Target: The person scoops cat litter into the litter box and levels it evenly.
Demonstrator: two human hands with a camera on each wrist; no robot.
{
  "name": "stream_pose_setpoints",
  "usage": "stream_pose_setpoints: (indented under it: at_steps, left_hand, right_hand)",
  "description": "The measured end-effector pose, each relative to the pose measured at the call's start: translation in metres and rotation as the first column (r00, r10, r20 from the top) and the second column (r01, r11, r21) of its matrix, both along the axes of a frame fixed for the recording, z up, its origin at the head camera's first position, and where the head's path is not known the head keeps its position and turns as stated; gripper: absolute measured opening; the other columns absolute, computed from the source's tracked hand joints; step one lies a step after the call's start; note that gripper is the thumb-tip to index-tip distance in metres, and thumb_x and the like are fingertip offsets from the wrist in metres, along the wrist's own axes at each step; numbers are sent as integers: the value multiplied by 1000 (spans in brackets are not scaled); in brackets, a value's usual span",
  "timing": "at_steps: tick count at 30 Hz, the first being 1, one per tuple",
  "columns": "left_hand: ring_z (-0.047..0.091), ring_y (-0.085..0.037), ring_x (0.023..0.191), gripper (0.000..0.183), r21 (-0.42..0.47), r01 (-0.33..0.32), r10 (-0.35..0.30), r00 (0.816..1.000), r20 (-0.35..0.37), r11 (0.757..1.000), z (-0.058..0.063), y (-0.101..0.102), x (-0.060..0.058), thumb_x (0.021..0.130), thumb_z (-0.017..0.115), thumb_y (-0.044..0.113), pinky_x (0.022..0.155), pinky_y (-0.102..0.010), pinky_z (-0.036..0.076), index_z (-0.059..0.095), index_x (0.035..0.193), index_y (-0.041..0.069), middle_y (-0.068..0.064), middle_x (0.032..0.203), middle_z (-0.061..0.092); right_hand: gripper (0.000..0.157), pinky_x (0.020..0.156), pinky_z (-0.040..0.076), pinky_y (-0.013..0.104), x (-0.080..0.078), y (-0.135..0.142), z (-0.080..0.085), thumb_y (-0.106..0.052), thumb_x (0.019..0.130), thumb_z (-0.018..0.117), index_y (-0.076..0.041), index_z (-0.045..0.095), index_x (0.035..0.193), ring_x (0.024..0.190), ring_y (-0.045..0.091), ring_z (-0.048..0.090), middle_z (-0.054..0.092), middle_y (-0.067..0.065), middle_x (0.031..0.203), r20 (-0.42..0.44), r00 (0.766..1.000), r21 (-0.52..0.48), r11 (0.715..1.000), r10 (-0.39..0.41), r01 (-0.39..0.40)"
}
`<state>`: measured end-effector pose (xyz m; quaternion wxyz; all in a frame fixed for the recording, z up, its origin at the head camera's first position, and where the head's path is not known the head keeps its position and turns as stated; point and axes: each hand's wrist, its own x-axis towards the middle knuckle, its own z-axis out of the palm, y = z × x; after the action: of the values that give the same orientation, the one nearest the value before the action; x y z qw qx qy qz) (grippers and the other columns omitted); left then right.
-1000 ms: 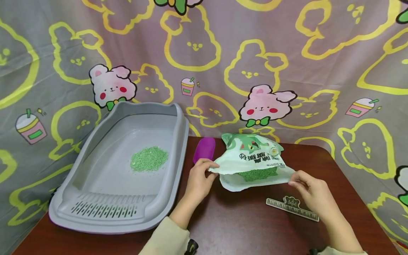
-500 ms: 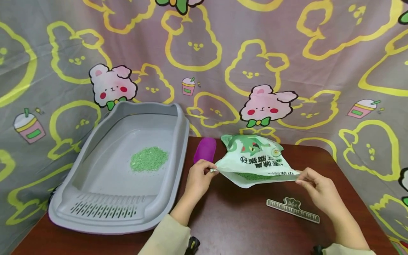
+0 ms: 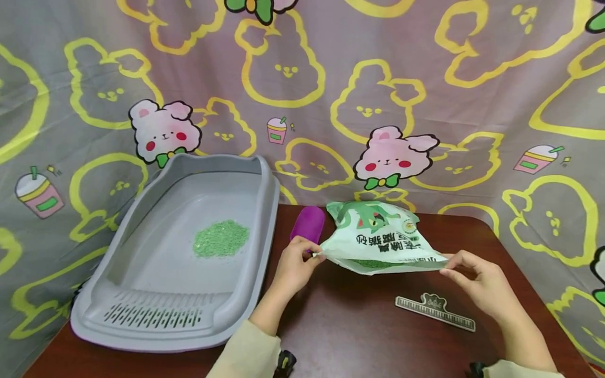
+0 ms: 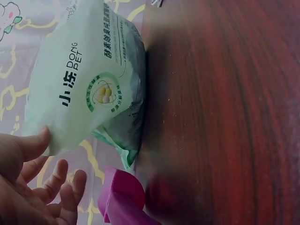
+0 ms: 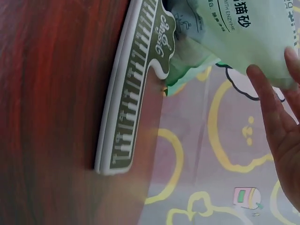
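A pale green bag of cat litter (image 3: 378, 239) lies on the table, its mouth toward me and stretched sideways into a narrow slit. Green pellets show inside the slit. My left hand (image 3: 292, 268) pinches the left corner of the mouth between thumb and finger, the other fingers loosely bent in the left wrist view. At the opposite corner, my right hand (image 3: 479, 283) pinches the bag's edge with thumb and fingertips. Below the bag lies a long clip with a piano-key pattern (image 3: 436, 313), also close in the right wrist view.
On the left stands a large grey litter box (image 3: 184, 205) with a small heap of green litter (image 3: 220, 239) in it. A purple scoop (image 3: 308, 226) lies between box and bag, just behind my left hand. A patterned curtain (image 3: 302, 79) hangs behind the table.
The bag's mouth has flattened from a wide gap to a thin slit. My right hand has moved a little to the right, pulling the edge taut; the left stays nearly in place.
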<state>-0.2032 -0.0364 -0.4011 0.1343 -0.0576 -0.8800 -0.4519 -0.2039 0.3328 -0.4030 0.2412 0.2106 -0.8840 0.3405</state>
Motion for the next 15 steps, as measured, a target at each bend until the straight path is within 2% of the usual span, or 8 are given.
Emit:
stream_pose_setpoints:
  at_steps: [4,7,11,13,15]
  left_hand:
    - [65,-20,83,9,20,15,-15,1000,24,1000,-1,-2,-1,83,80,16,71,-29,49,75,88,11,-5,97,64]
    - [64,-17,84,10,26,15,-16,999,43,1000,1,-3,-1,83,80,20,71,-29,49,75,87,13,-3,98,64]
    - [63,-16,85,11,47,16,-19,999,49,999,3,-2,-2,83,80,22,72,-29,48,74,85,13,-1,98,64]
    - [64,-16,84,10,62,12,-15,999,45,998,3,-2,-3,84,79,22,72,-29,49,74,84,13,-1,97,64]
    - [65,-16,83,10,76,-1,-2,999,37,997,3,-2,-4,84,79,22,71,-28,49,74,82,13,-1,94,64]
  right_hand:
    - [43,60,37,11,2,-7,2,5,59,88,-20,57,75,82,-19,46,73,-9,92,-93,996,61,998,-13,18]
    - [48,64,36,14,2,-14,2,5,56,89,-13,61,90,82,-7,41,68,6,91,-148,989,120,992,-26,44]
    - [70,72,36,19,2,-20,1,5,58,88,-9,64,123,88,1,40,67,5,96,-160,987,168,985,2,25]
    - [70,73,35,21,2,-21,2,5,58,88,-11,67,124,88,2,40,69,3,98,-175,984,184,983,30,3]
    - [63,74,34,21,2,-21,2,5,57,87,-12,71,116,89,3,40,69,0,98,-198,979,196,980,57,-17]
